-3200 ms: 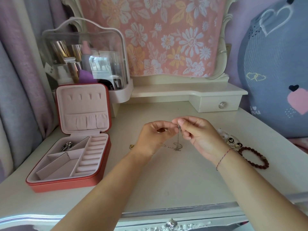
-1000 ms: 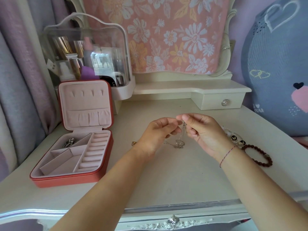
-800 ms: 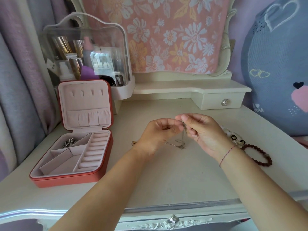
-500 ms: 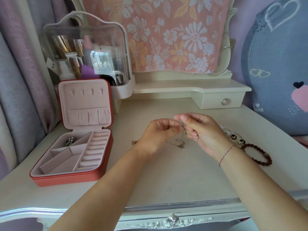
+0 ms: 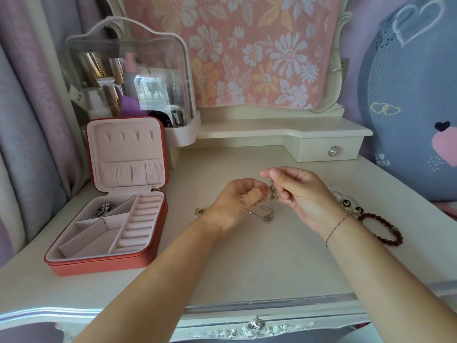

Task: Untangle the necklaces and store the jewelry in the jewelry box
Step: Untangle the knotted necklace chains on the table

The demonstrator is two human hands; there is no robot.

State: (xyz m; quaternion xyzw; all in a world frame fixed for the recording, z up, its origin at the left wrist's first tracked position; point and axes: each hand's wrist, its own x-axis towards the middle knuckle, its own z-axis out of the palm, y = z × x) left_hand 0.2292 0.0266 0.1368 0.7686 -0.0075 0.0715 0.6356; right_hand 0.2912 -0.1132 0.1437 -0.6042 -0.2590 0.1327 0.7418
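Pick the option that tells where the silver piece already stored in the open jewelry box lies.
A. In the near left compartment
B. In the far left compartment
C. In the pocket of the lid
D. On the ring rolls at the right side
B: the silver piece sits in the far left compartment of the jewelry box, and the other sections show only pink lining.

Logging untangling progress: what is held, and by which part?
Left hand and right hand both pinch the silver necklace chain at its raised top.
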